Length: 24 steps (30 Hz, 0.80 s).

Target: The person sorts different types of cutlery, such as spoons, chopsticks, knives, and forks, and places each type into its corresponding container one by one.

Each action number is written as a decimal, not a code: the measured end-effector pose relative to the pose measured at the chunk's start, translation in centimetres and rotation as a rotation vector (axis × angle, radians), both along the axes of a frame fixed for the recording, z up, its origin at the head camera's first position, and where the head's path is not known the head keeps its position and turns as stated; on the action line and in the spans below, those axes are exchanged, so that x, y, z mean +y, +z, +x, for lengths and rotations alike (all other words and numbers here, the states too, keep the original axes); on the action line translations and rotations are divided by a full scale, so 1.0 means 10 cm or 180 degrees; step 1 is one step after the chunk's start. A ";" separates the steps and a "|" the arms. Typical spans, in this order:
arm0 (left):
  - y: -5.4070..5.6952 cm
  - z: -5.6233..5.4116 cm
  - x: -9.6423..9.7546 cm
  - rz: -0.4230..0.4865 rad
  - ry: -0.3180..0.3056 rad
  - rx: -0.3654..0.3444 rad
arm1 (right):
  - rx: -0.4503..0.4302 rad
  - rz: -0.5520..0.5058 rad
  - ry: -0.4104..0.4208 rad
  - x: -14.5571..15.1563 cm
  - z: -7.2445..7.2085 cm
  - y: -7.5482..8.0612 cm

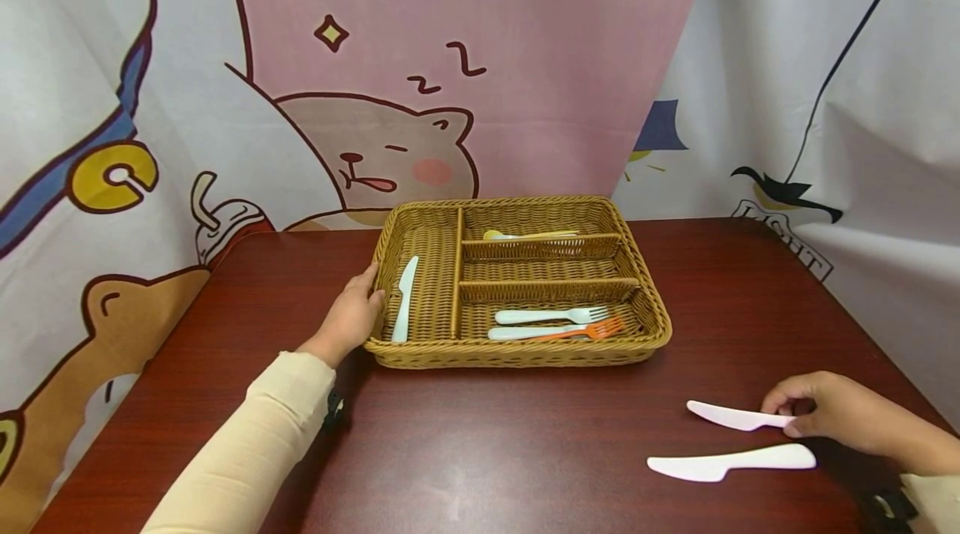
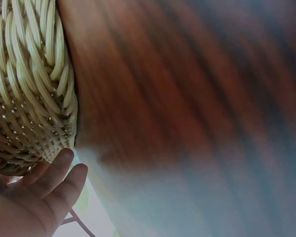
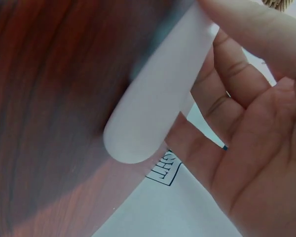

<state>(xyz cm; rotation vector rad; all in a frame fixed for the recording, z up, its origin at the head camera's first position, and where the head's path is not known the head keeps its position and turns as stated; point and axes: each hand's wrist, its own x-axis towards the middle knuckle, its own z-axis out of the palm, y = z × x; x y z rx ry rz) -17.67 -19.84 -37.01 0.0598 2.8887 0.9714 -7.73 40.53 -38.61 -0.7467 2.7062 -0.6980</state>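
My right hand [image 1: 836, 413] pinches a pale plastic knife [image 1: 731, 416] by its handle, just over the table at the right. In the right wrist view the rounded handle end [image 3: 148, 108] sticks out from the fingers. A white plastic knife [image 1: 735, 462] lies on the table nearer to me. My left hand [image 1: 348, 317] rests against the left rim of a wicker cutlery basket [image 1: 517, 357]. The left wrist view shows fingers [image 2: 64, 190] stretched out beside the woven side; the rest are partly hidden. In the basket's left compartment lies a light-coloured knife [image 1: 406, 298].
The front compartment holds a white fork [image 1: 551, 316], an orange fork [image 1: 596, 329] and a white handle [image 1: 517, 333]. Yellow and white cutlery [image 1: 528, 235] lies in the back compartment. A printed curtain [image 1: 555, 76] hangs behind the dark wooden table [image 1: 465, 451].
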 end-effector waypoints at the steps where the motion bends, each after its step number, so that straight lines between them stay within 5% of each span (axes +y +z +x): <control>1: 0.00 0.00 0.00 -0.0001 -0.0003 0.0001 | 0.0010 -0.0031 -0.0002 0.00 0.00 0.00; 6: 0.00 0.00 0.00 0.0045 0.0004 -0.0016 | 0.0154 -0.0269 -0.0079 -0.06 0.01 0.03; 15: 0.00 0.01 0.00 0.0050 0.0024 -0.0048 | 0.0108 -0.0385 -0.0736 -0.22 0.01 0.21; 24: 0.00 0.01 -0.01 0.0057 0.0045 -0.0062 | 0.0826 -0.0218 -0.1124 -0.39 -0.06 0.31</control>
